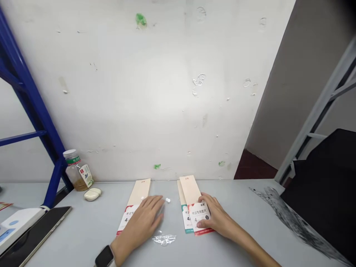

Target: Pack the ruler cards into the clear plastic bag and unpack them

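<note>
My right hand (218, 218) grips the right side of a red-banded ruler set pack (194, 211), thumb on its front and fingers at its edge. That pack overlaps a green-banded ruler set pack (185, 218) on its left. My left hand (144, 222) is spread, palm down, over the right part of another red-banded ruler set pack (139, 191). Its fingers are stretched out and part of the pack is hidden beneath them. Small white round bits (168, 200) lie between the hands. A crumpled clear plastic piece (164, 239) rests nearer me.
At the left stand a clear jar (76, 172) with a white lid and a cream oval case (92, 194). A dark tablet or phone (36, 235) lies by a white device (19, 224). A blue metal frame (30, 85) rises there. Black fabric (322, 196) covers the right.
</note>
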`<state>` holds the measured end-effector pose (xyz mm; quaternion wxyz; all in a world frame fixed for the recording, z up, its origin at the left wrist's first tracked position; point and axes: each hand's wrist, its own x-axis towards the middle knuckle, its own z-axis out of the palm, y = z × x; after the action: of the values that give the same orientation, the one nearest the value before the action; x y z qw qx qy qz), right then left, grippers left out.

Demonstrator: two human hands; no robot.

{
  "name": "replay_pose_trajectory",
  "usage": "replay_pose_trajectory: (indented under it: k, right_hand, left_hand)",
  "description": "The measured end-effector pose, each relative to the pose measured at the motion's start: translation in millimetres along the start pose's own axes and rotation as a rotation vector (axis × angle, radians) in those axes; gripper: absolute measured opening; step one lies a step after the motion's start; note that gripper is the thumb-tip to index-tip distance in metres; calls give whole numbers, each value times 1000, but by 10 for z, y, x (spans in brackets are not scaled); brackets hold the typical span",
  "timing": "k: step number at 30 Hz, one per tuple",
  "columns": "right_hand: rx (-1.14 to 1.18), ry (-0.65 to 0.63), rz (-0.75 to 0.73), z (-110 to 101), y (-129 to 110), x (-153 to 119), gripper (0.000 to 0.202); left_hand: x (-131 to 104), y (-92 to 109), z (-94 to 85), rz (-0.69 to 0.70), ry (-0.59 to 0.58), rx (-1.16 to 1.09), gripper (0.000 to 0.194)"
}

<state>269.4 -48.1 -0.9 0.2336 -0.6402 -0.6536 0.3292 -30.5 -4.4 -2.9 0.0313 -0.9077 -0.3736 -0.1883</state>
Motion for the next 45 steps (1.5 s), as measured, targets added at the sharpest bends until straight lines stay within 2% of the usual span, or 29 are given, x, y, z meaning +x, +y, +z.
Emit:
replay_pose_trajectory:
  k: [4, 7, 10, 13, 16, 18, 24, 29, 34, 45]
  right_hand:
    - [141, 84, -8, 40, 9, 17, 37]
    - [212, 134, -21, 61, 17, 47, 20]
    - [201, 156, -13, 86, 63, 89, 15]
    - [241, 175, -35, 118, 129, 131, 26]
    - [434, 161, -60, 135, 158, 158, 52]
    - [559, 117, -37, 127, 139, 159, 61]
    - [668, -49, -10, 104, 10, 100, 61]
    - [665, -199, -33, 193, -2, 84, 67]
    - [713, -186, 1, 265, 1, 83, 82]
    - [796, -184, -13, 335, -47, 72, 69]
  left_hand:
    - [3, 149, 14, 3, -62, -39, 35]
    - [7, 148, 45, -33, -76, -9, 36]
    - [21, 133, 76, -34, -53, 26, 32]
    - [52, 150, 99, -25, -54, 66, 22]
    - [88, 178, 118, -32, -61, 125, 21]
    - [106, 187, 131, -37, -52, 150, 25]
    - [121, 184, 142, -48, 16, 121, 28]
    - [112, 207, 122, -71, 43, 54, 27]
    - [111, 226, 130, -67, 34, -3, 23]
    - [130, 294, 122, 7, -15, -13, 20]
